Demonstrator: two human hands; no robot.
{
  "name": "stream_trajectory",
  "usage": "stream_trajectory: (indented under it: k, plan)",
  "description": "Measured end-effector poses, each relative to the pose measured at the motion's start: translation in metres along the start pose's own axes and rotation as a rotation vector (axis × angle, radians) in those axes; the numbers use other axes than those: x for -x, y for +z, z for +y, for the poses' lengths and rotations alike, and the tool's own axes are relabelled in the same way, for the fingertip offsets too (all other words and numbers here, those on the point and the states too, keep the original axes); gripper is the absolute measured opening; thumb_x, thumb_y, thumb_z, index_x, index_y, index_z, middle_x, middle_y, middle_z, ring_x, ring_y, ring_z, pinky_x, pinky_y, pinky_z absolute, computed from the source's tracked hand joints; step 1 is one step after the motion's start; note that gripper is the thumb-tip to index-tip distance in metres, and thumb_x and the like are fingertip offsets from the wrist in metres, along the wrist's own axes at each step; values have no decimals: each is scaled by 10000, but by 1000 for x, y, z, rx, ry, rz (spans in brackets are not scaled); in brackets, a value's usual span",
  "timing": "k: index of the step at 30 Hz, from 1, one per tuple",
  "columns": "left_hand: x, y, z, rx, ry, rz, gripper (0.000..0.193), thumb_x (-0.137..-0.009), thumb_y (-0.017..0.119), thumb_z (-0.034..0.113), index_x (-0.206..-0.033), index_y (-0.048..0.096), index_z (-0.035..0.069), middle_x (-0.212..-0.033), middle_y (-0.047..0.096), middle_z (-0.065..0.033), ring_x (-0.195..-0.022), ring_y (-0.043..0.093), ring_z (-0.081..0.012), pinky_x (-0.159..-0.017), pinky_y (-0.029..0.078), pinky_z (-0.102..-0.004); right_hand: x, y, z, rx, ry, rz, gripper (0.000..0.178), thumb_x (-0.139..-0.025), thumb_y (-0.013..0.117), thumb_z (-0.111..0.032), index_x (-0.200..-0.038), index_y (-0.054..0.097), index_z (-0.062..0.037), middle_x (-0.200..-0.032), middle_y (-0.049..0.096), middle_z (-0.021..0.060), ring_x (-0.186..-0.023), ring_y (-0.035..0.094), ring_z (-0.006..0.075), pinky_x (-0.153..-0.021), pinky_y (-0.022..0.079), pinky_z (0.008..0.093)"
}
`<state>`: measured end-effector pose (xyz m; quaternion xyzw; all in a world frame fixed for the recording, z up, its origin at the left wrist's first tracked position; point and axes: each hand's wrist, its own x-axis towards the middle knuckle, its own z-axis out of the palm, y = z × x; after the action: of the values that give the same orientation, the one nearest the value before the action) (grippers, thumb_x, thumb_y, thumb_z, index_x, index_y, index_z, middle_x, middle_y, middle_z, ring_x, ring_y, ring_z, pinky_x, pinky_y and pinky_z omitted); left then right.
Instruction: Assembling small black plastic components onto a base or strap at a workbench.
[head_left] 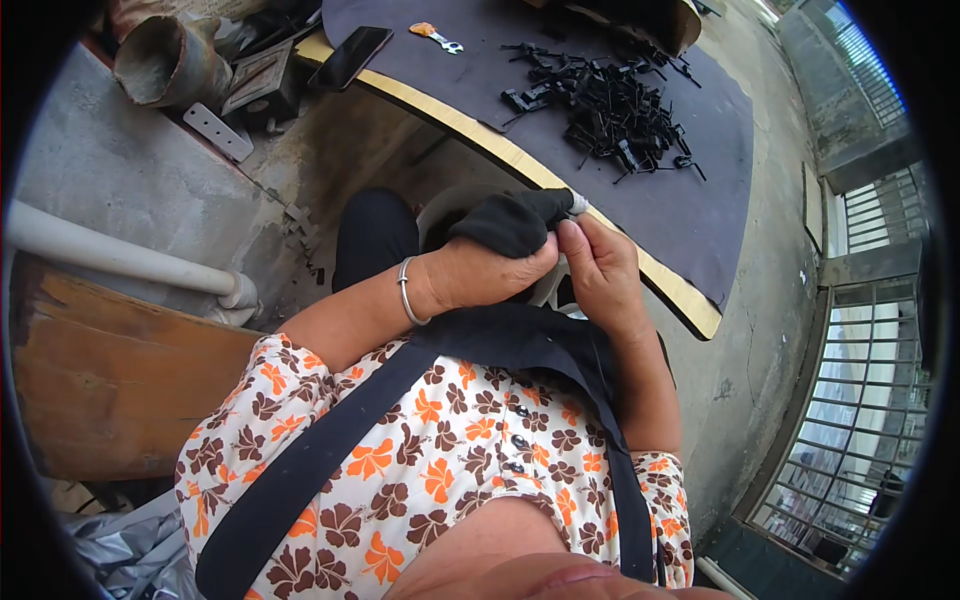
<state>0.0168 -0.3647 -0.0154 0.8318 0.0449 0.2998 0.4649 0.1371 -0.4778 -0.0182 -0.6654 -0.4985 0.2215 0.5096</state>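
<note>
Black cloth (500, 226) is bunched between the person's two hands, in front of the body and just beside the near edge of the bench (715, 200). It lies over the left hand (492, 268), hiding most of that hand's fingers, so how far they are closed cannot be told; the left thumb lies along the cloth's near side. The right hand (606, 275) has its thumb and forefinger pinched together on the far end of the cloth, by a small pale tip (578, 204). A silver bracelet (404, 290) circles the left wrist. On the bench's dark grey top, beyond the hands, a loose heap of small black parts (625, 115) lies tangled, some with thin stems sticking out. Farther left along the bench are a small wrench-like tool (437, 38) with an orange end and a dark phone (352, 57) near the pale wooden edge. Past the bench to the left, a rusty pipe (160, 62) sits by a metal plate with holes (217, 133). Nearer the person, a white pipe (130, 255) runs above a brown board (120, 360).
</note>
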Motion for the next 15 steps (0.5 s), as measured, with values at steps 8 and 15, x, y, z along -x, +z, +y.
stream_trajectory:
  k: [8, 15]
  plan:
    - [-2, 0, 8, -402, 259, -7, 234, -808, 523, 91, -994, 561, -45, -895, 604, -194, -804, 592, -328, -731, 477, -374, 4, 34, 29, -286, 5, 177, 270, -941, 487, -191, -750, 531, -5, -584, 499, 10, -553, 418, 82, -518, 389, 257]
    - [-9, 0, 0, 143, -35, 66, 255, -854, 537, 77, -1086, 541, -28, -928, 604, -117, -848, 578, -208, -773, 459, -321, 6, -2, 12, -305, 54, 76, 201, -928, 520, -212, -938, 582, -21, -645, 475, -59, -550, 406, 23, -499, 340, 167]
